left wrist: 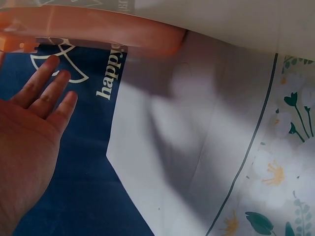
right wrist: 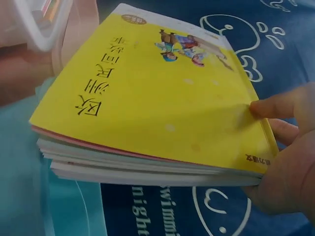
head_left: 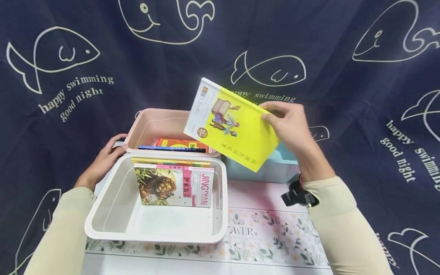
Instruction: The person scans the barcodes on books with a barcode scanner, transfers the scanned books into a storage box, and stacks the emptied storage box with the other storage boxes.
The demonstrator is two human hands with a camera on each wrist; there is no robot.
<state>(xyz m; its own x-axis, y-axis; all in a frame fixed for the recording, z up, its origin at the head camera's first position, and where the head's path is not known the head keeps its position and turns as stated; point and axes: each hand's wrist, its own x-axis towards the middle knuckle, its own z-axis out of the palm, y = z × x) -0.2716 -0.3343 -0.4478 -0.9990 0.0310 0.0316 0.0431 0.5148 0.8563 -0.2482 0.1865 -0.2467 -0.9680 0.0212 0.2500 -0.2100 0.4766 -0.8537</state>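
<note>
A yellow book [head_left: 245, 126] with a white band and a cartoon picture hangs tilted in the air. My right hand [head_left: 288, 120] pinches it by its upper edge, thumb on the cover; in the right wrist view its page edges [right wrist: 147, 169] are visible. At the near left corner of the pink bin [head_left: 156, 124], my left hand [head_left: 104, 162] rests with its fingers extended. The left wrist view shows the left palm [left wrist: 29, 142] and straight fingers by the bin's underside. Below the yellow book stands a blue bin [head_left: 251, 170], partly hidden by it.
A white bin [head_left: 154, 236] in front holds an upright book with a lion cover [head_left: 165, 187] and a yellow-edged book behind it. Inside the pink bin lie an orange-red book [head_left: 183, 144] and a dark blue book [head_left: 172, 149]. A floral mat [head_left: 268, 236] covers the table.
</note>
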